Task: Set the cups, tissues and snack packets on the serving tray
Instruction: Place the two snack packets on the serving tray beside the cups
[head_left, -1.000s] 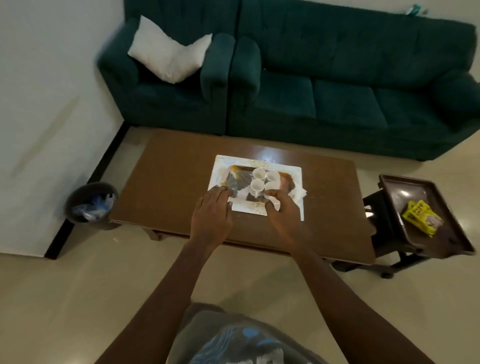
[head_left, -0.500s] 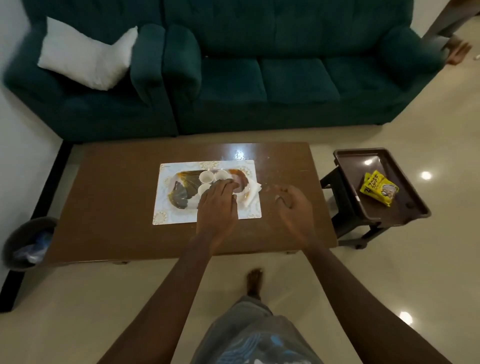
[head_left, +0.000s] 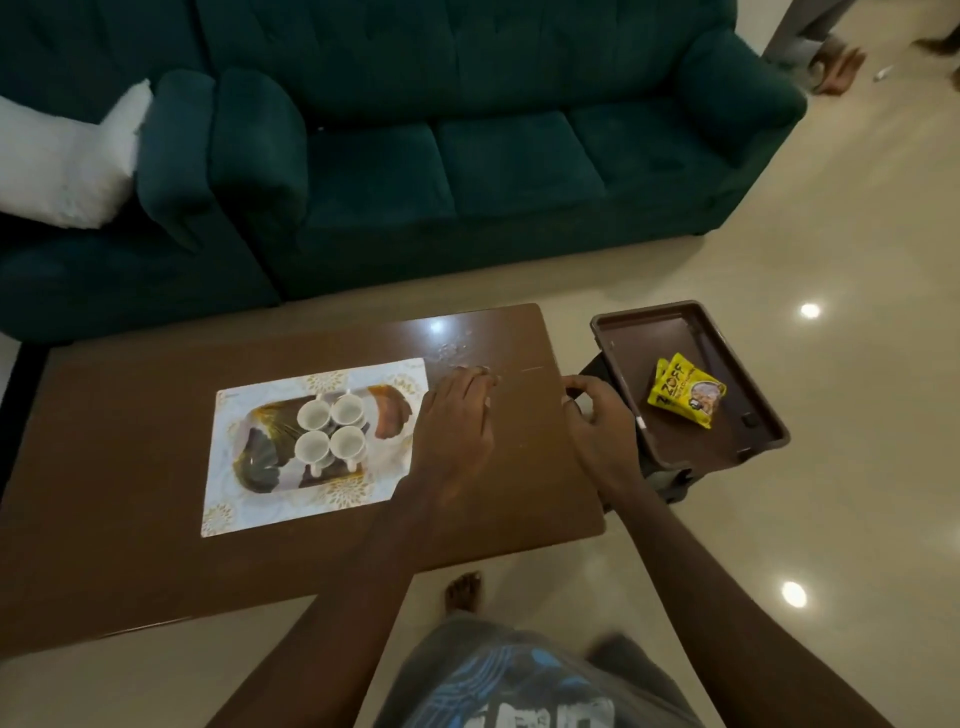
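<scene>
Several white cups (head_left: 330, 428) stand close together on the white patterned serving tray (head_left: 249, 514) on the brown table (head_left: 130, 415). My left hand (head_left: 457, 421) lies flat on the table at the tray's right edge. The tissues are mostly hidden under it, and only white slivers show by its fingers. My right hand (head_left: 597, 421) hovers over the table's right edge with loosely curled fingers and holds nothing. Beyond it, yellow snack packets (head_left: 685, 397) lie in a dark brown tray (head_left: 644, 332) on a low stand to the right.
A green sofa (head_left: 467, 156) with a white pillow (head_left: 62, 166) runs behind the table. Another person's foot (head_left: 836, 73) shows on the floor at the top right. My own bare foot (head_left: 462, 592) is on the tiled floor below the table's near edge.
My left hand moved from the cups to the tray's right edge, uncovering them. My right hand shifted right towards the brown tray. The view has turned right.
</scene>
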